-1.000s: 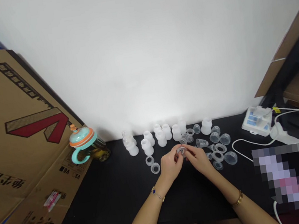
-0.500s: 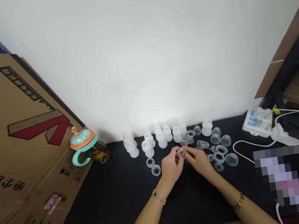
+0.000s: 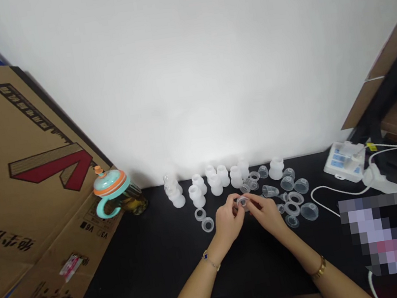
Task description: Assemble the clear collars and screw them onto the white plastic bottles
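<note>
My left hand (image 3: 227,219) and my right hand (image 3: 268,213) meet over the black table, both closed on a small clear ring-shaped piece (image 3: 242,201). Fingertips hide part of its rim. Behind my hands stand several white bottles (image 3: 216,184), with clear bottle-shaped pieces (image 3: 173,190) at their left end. Two clear rings (image 3: 207,225) lie left of my left hand. To the right of my right hand are several clear cups (image 3: 309,211), more rings (image 3: 296,198) and a clear tapered piece (image 3: 270,190) on its side.
A jug with a turquoise and orange lid (image 3: 111,182) stands at the left beside a large cardboard box (image 3: 44,167). At the right are a white case (image 3: 345,162), a white cable (image 3: 323,187) and a pixelated patch. A white wall (image 3: 187,71) rises behind.
The view has shifted slightly. My fingers have moved a little on the clear ring-shaped piece, and more of its opening shows. Both hands still hold it.
</note>
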Motion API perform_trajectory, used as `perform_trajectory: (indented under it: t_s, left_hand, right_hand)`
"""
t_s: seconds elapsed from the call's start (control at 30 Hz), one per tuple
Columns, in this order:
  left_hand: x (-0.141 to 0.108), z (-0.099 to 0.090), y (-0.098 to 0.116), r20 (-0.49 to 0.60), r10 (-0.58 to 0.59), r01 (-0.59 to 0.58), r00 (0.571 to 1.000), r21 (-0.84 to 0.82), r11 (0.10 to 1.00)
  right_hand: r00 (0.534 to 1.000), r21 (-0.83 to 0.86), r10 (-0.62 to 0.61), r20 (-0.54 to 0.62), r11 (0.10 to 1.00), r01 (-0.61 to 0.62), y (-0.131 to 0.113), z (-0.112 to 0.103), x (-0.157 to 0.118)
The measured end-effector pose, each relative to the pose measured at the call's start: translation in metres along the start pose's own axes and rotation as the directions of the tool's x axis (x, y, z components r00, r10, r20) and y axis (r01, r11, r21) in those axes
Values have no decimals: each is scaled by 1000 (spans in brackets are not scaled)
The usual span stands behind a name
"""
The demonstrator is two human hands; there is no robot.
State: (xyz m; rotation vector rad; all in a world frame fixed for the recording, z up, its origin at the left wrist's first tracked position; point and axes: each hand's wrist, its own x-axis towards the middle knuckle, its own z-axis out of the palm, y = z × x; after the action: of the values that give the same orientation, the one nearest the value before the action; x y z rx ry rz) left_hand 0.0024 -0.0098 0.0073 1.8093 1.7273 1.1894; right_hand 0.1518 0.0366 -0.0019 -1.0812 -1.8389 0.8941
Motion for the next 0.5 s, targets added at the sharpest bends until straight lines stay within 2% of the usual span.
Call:
perform_trajectory:
  t_s: [0.13, 0.5]
  left_hand:
    - [1, 0, -1, -8, -5, 4, 1000, -37, 999]
    - [4, -1, -7, -8, -39, 39, 999, -74, 997]
  right_hand:
    - [1000, 19, 7, 10, 1000, -7, 3, 1, 1]
    - [999, -56, -3, 54, 998, 6, 0, 2, 0]
